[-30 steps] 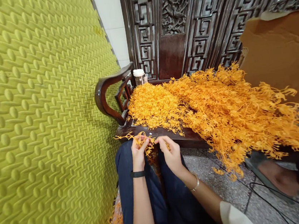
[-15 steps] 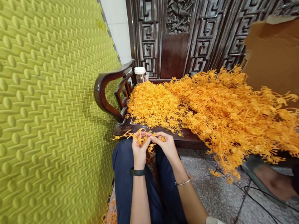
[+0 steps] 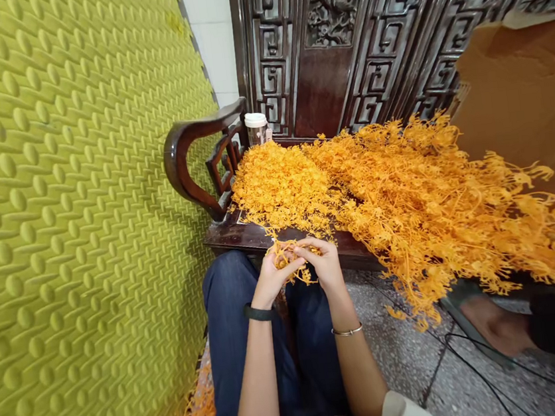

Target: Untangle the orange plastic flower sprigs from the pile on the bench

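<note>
My left hand (image 3: 271,277) and my right hand (image 3: 324,263) meet above my knees, just in front of the bench edge. Between them is a small bunch of orange plastic sprigs (image 3: 283,254), thin-stemmed with branching tips. The fingers of both hands are closed on it, and parts of the bunch are hidden behind them. Beyond my hands, a heap of short yellow-orange pieces (image 3: 279,181) lies on the dark wooden bench (image 3: 233,235). To its right spreads a larger pile of long orange sprigs (image 3: 421,198), hanging over the bench front.
A lidded cup (image 3: 256,129) stands by the curved armrest (image 3: 176,159). A yellow-green textured mat (image 3: 83,223) rises along the left. Cardboard (image 3: 526,99) leans at the back right. Another person's foot (image 3: 496,323) and black cables (image 3: 477,372) are at lower right. Orange strands (image 3: 198,411) lie at lower left.
Both hands have shifted slightly right. The sprig that stuck out to the left is now gathered in between the hands. The view has tilted a little.
</note>
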Demonstrator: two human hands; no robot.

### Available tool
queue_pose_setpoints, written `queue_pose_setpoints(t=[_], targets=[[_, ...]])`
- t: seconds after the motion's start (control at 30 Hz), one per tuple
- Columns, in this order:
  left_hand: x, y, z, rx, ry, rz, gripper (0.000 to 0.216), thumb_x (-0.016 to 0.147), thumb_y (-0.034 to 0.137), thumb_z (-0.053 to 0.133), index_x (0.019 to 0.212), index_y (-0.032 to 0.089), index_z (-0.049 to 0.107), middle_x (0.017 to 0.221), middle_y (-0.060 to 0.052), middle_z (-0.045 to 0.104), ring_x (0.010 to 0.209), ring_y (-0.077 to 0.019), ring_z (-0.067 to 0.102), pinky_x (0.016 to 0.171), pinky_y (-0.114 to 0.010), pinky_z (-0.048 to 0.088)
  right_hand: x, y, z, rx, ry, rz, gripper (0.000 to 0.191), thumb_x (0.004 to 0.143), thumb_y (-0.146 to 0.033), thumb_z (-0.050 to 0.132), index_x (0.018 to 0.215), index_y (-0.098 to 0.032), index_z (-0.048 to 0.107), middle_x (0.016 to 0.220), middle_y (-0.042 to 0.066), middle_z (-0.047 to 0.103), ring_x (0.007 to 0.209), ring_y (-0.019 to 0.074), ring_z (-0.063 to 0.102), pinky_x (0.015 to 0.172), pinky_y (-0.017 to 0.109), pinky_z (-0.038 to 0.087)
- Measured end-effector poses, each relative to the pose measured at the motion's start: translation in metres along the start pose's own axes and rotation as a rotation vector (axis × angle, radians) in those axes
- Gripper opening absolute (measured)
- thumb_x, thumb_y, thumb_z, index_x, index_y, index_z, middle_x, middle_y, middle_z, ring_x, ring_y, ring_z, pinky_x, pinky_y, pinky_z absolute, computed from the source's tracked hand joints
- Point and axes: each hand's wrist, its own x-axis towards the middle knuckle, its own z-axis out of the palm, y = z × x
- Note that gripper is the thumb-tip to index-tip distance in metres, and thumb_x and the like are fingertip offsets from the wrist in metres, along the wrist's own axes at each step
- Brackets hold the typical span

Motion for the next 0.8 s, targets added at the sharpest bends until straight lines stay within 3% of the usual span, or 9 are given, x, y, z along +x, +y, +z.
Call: queue_pose_setpoints(t=[0.2,0.33,0.47,0.57,0.8], targets=[[0.003,-0.008,0.0,-0.204,0.032,-0.006,0.033,0.055,0.021,0.073,0.082,0.016,0.055,0.058,0.005,0.05,0.041,-0.0027,0.044,0.033,-0.013,0.027,-0.005,0.007,0.021,0.536,0.096,0.28,0.017,0.061,-0.031,0.066,0.061,-0.019,0.053,0.053,-0.004,0.051,0.04,0.0061,0.04,0.04,0.019,0.036],[0.003,-0.004,-0.009,-0.238,0.096,-0.013,0.035,0.052,0.021,0.073,0.08,0.017,0.052,0.06,0.006,0.049,0.036,-0.0013,0.04,0.028,-0.014,0.02,-0.009,0.014,0.041,0.797,0.135,0.439,0.021,0.057,-0.031,0.069,0.064,-0.02,0.053,0.064,-0.002,0.06,0.051,0.009,0.053,0.05,0.021,0.046],[0.0,0.003,-0.015,-0.197,0.11,0.002,0.034,0.052,0.021,0.073,0.079,0.017,0.052,0.059,0.006,0.05,0.031,0.0006,0.034,0.026,-0.014,0.018,-0.011,0.019,0.05,0.847,0.016,0.493,0.022,0.067,-0.04,0.062,0.075,-0.021,0.057,0.076,-0.001,0.064,0.065,0.0114,0.06,0.062,0.024,0.051],[-0.001,0.004,-0.014,-0.21,0.136,0.032,0.032,0.051,0.02,0.072,0.075,0.016,0.051,0.057,0.007,0.049,0.03,0.0012,0.032,0.025,-0.014,0.017,-0.01,0.021,0.049,0.894,0.022,0.556,0.022,0.067,-0.04,0.063,0.075,-0.02,0.059,0.079,0.0,0.065,0.069,0.0124,0.061,0.067,0.026,0.051],[0.0,-0.001,-0.011,-0.241,0.127,0.083,0.03,0.051,0.02,0.071,0.07,0.016,0.049,0.052,0.009,0.044,0.028,0.0024,0.026,0.026,-0.014,0.015,-0.011,0.017,0.048,1.009,0.083,0.578,0.013,0.068,-0.03,0.065,0.064,-0.02,0.058,0.061,-0.003,0.062,0.055,0.01,0.057,0.057,0.023,0.048]])
